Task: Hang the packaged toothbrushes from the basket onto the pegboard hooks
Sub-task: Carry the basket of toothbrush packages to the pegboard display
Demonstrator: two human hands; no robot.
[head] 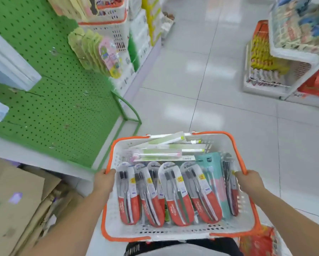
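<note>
Shop-aisle tiles run ahead, and the green pegboard [49, 100] with its bare hooks [89, 108] stands off to the left. Both hands carry the white, orange-rimmed basket [246, 215] level at the waist, left hand [104, 179] and right hand [247, 179] each curled over a side rim, so the load stays balanced. Packaged toothbrushes [175, 194] lie inside, none hung yet.

We hold the white plastic basket with orange rim [247, 211] between our left hand [104, 179] and right hand [248, 180], each on one side rim. In the basket, the red-carded toothbrush packs [175, 198] lie nearest us, the flat green-and-white toothbrush packs [166, 150] behind them. Left of the basket and behind it stands the green perforated pegboard [44, 100]; the flattened brown cardboard boxes [20, 200] lie left of the basket, nearer us.
</note>
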